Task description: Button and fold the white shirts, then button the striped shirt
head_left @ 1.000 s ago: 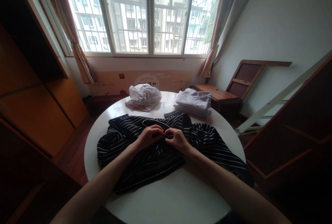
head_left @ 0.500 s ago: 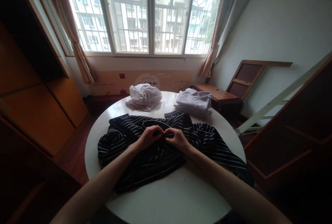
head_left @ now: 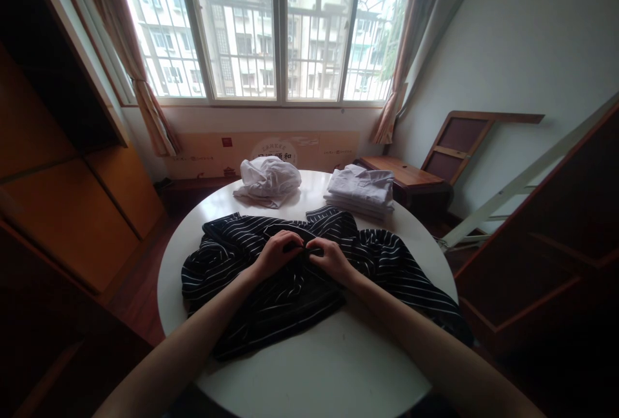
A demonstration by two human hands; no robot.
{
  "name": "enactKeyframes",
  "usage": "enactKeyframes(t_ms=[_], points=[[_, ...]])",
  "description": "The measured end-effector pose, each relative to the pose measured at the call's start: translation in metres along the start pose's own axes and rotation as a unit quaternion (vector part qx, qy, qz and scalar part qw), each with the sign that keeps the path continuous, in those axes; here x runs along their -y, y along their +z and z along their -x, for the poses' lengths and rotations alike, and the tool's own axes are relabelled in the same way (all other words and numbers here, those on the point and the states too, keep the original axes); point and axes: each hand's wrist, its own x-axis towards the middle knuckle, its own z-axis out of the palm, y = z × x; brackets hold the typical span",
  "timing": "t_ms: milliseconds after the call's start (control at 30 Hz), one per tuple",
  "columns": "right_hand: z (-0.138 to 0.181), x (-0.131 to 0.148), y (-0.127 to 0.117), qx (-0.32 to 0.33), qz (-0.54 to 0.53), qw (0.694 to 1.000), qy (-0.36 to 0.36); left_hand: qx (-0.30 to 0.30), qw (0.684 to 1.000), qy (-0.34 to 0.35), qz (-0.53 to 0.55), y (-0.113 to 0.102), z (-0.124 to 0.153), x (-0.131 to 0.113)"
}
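Observation:
A black shirt with thin white stripes lies spread and rumpled across a round white table. My left hand and my right hand meet at the shirt's middle, just below the collar. Both pinch the fabric there, fingertips almost touching. What lies between the fingertips is too small to tell. My forearms reach in from the bottom edge over the near part of the table.
A crumpled white garment sits at the table's far left. A stack of folded white shirts sits at the far right. Behind stand a low wooden table, a large window, and wooden cabinets at the left.
Both hands have stayed at the same spot on the shirt, with only small finger shifts. The shirt and the white garments have not moved.

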Motion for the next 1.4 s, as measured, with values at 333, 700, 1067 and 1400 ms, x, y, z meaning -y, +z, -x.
enactKeyframes(t_ms=[333,700,1067,1400], points=[[-0.005,-0.004,-0.004,-0.014,-0.078,0.994,0.078,-0.019,0.998,0.035,-0.043,-0.004,0.001,-0.013],[-0.003,-0.005,-0.003,0.003,-0.097,0.992,0.078,0.003,0.997,0.052,-0.062,-0.001,0.001,0.002],[-0.003,-0.006,-0.002,0.015,-0.087,0.994,0.064,0.028,0.997,0.032,-0.063,-0.003,-0.002,-0.007],[-0.005,-0.003,-0.004,0.002,-0.096,0.994,0.056,0.024,0.996,0.025,-0.083,0.002,0.001,-0.005]])
